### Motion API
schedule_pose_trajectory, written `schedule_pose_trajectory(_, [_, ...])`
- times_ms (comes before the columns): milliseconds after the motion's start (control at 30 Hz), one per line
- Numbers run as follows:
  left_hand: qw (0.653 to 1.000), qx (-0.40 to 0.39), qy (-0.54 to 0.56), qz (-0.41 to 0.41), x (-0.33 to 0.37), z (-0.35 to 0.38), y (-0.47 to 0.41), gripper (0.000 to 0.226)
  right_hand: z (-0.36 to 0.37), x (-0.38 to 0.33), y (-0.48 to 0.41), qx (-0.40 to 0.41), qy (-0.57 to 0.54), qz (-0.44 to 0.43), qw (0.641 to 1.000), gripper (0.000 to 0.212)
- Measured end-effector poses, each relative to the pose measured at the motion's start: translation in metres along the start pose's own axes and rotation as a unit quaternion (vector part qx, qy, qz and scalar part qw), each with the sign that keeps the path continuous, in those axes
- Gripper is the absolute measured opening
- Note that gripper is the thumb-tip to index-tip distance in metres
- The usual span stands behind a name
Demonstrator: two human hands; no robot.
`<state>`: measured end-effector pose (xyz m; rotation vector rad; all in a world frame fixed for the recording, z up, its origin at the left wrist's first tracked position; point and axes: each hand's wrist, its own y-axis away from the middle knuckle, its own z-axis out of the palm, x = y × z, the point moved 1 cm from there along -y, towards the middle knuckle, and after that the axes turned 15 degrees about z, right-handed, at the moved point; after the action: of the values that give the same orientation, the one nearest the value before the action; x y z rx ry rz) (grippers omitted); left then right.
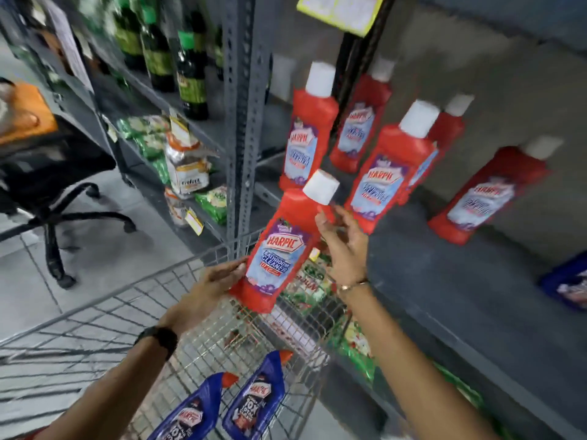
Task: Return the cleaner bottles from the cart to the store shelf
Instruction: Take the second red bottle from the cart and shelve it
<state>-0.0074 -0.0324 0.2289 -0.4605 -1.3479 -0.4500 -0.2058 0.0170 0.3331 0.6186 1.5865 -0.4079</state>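
Note:
A red cleaner bottle [279, 246] with a white cap is held tilted above the wire cart [197, 341]. My left hand [216, 281] grips its base. My right hand [343, 246] is behind its neck, fingers spread and touching it. Several matching red bottles [384, 173] stand on the grey shelf [444, 281] just beyond. Two blue cleaner bottles [254, 398] lie in the cart below my arms. Another blue bottle [568, 284] sits on the shelf at the far right.
A perforated grey shelf post [244, 115] stands left of the red bottles. Dark glass bottles [190, 68] and snack packets fill the shelves to the left. A black office chair [54, 192] stands on the tiled floor at left. Green packets lie on the shelf under the cart's right side.

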Motion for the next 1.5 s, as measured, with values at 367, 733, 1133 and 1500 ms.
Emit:
schedule_pose_trajectory(367, [0.998, -0.062, 0.009, 0.03, 0.054, 0.035, -0.01, 0.079, -0.044, -0.056, 0.015, 0.011, 0.005, -0.108, 0.994, 0.028])
schedule_pose_trajectory(733, [0.983, -0.166, 0.011, 0.076, 0.04, 0.182, -0.076, 0.036, -0.173, -0.055, -0.012, 0.152, 0.063, -0.144, 0.976, 0.051])
schedule_pose_trajectory(1133, [0.98, -0.169, -0.032, 0.101, 0.008, 0.262, -0.158, 0.043, -0.232, -0.047, -0.057, 0.195, 0.119, -0.151, 0.962, 0.048])
schedule_pose_trajectory(1500, [0.99, -0.022, 0.036, 0.132, 0.012, 0.19, -0.097, 0.051, -0.131, 0.007, 0.002, 0.362, -0.062, -0.214, 0.905, 0.024])
